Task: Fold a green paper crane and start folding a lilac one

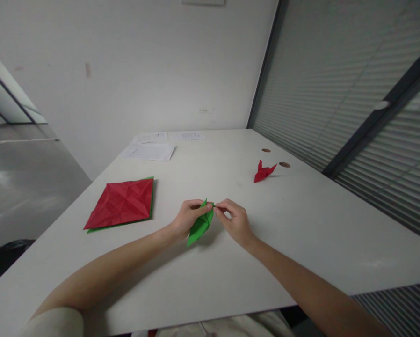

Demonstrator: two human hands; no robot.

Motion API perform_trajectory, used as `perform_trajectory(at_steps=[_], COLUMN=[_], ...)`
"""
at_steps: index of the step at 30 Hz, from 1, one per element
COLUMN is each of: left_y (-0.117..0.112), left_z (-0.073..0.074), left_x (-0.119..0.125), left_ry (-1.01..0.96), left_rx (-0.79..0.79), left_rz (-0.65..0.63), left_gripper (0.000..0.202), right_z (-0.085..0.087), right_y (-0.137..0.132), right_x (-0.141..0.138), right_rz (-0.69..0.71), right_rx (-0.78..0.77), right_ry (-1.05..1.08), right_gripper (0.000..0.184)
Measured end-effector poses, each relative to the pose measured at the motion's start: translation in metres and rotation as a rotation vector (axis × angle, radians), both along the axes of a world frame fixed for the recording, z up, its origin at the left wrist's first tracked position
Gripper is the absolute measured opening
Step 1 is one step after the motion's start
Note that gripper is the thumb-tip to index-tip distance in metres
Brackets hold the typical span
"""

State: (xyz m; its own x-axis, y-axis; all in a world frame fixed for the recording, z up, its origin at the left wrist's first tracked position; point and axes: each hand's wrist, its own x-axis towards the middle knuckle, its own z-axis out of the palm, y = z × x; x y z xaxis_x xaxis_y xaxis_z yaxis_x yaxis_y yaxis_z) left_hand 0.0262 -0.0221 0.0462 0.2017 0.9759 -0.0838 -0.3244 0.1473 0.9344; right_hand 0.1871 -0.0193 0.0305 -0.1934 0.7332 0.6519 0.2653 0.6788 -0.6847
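Note:
Just above the white table, my left hand (pixel 191 216) grips a green folded-paper crane (pixel 200 227) between thumb and fingers. One pointed end of the green paper hangs down toward me. At the crane's other, narrow tip, the thumb and forefinger of my right hand (pixel 235 220) pinch a small bit of the green paper. Part of the crane is covered by my left fingers. A finished-looking red paper crane (pixel 263 172) stands farther back on the right, apart from both hands.
Creased red paper (pixel 126 201) lies over a green sheet (pixel 101 229) on the left of the white table (pixel 213 285). White printed papers (pixel 150 150) lie at the back left. Two round holes (pixel 284 164) pierce the tabletop near the blinds (pixel 318 93) on the right.

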Motion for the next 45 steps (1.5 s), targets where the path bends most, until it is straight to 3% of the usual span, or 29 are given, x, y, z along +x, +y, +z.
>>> perform_trajectory(at_steps=[10, 20, 25, 29, 37, 39, 42, 45], left_y=[-0.004, -0.004, -0.003, -0.002, -0.005, -0.003, 0.001, 0.006], left_z=[0.002, 0.004, 0.002, -0.001, 0.002, 0.002, 0.001, -0.002], left_x=[0.002, 0.000, -0.001, 0.000, 0.002, 0.001, -0.002, -0.007], left_ry=[0.013, 0.068, 0.051, 0.028, 0.001, 0.022, 0.053, 0.059], left_rx=[0.070, 0.114, 0.084, 0.046, 0.074, 0.116, 0.196, 0.167], left_rz=[0.022, 0.029, 0.069, 0.082, 0.050, 0.051, 0.180, 0.270], left_gripper=[0.026, 0.026, 0.025, 0.026, 0.029, 0.031, 0.043, 0.035], right_z=[0.007, 0.009, 0.002, -0.004, -0.002, -0.001, 0.000, -0.001], right_y=[-0.004, -0.004, 0.000, 0.007, 0.004, 0.004, 0.010, 0.019], right_x=[0.001, 0.001, 0.000, 0.001, -0.001, -0.001, 0.002, 0.006], right_rz=[-0.014, 0.016, 0.125, 0.182, 0.272, 0.250, 0.162, 0.069], right_rx=[0.078, 0.059, -0.118, -0.281, -0.322, -0.322, -0.368, -0.434], right_ry=[-0.082, -0.062, 0.000, 0.081, 0.033, 0.064, 0.158, 0.244], right_gripper=[0.013, 0.015, 0.006, 0.014, 0.020, 0.022, 0.025, 0.027])
